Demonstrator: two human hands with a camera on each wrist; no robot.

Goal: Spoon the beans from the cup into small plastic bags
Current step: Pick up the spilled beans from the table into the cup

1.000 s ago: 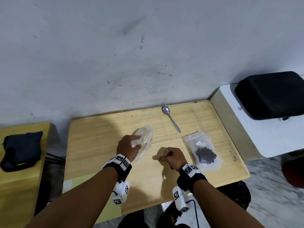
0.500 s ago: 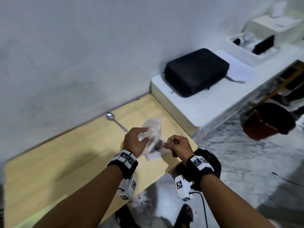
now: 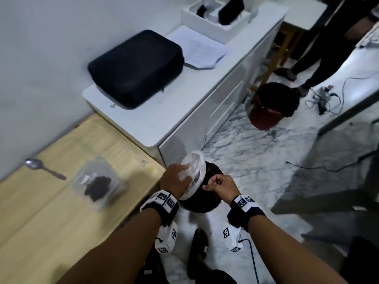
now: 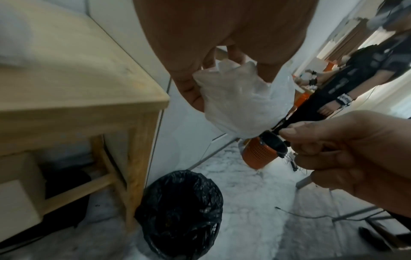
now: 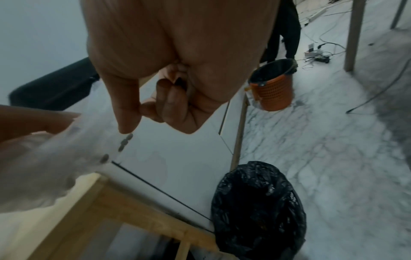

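My left hand (image 3: 176, 179) grips a clear, crumpled plastic cup (image 3: 193, 171) tipped on its side, out past the right edge of the wooden table (image 3: 51, 232). In the right wrist view a few dark beans (image 5: 124, 140) show through the cup's wall (image 5: 55, 158). My right hand (image 3: 219, 185) is a closed fist just right of the cup; what it encloses is hidden. Both hands hang above a bin with a black liner (image 3: 202, 201). A small clear bag with dark beans (image 3: 98, 185) and a metal spoon (image 3: 44, 169) lie on the table.
A white cabinet (image 3: 184, 111) with a black case (image 3: 135, 66) stands beyond the table. An orange bin (image 3: 268, 107), cables (image 3: 320, 103) and a standing person's legs (image 3: 328, 37) are on the marble floor to the right.
Both hands have moved right, off the table, carrying the cup until they are above the black bin. The view has swung right with them.
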